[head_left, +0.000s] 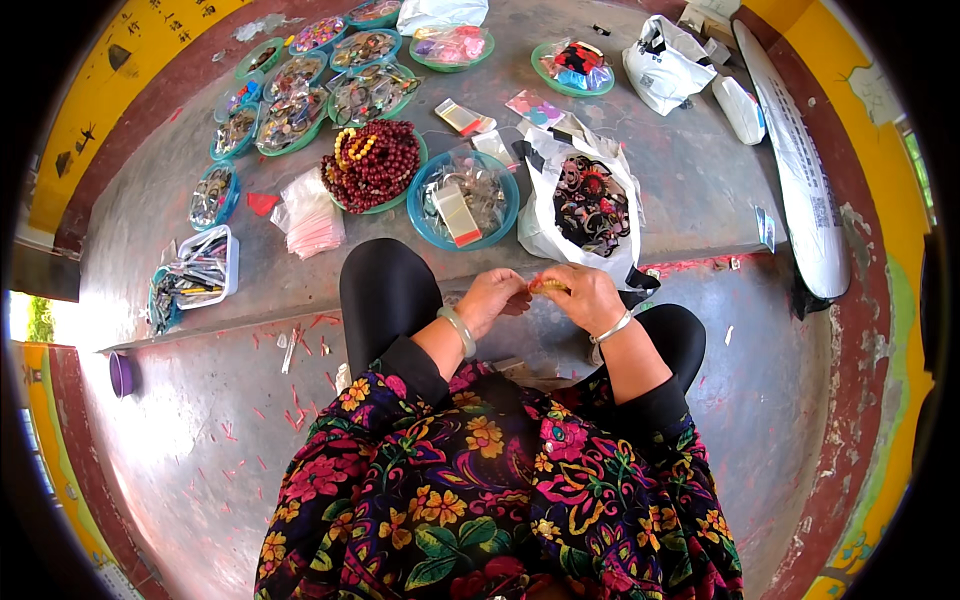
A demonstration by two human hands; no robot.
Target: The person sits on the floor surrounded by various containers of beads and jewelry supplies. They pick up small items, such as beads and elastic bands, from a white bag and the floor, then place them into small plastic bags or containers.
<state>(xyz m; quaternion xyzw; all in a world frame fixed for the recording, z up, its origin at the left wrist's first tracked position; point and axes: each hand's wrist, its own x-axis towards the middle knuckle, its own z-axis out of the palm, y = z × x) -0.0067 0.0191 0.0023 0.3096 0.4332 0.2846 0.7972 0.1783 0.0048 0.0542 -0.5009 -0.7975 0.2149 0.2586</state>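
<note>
Above my lap, my two hands come nearly together. My right hand pinches a small red-and-yellow piece, too small to tell its kind. Just left of it my left hand has its fingers curled in a pinch; whatever they hold is hidden. Past my hands stands a white plastic bag, gaping, full of dark hair ties with some red and pink. A blue basket beside it holds clear-wrapped small goods and a pale card box.
Dark red bead strings fill a green basket at the left, next to pink-white plastic packets. Farther off stand several baskets of trinkets. A white tray holds pens. White bags lie at the far right.
</note>
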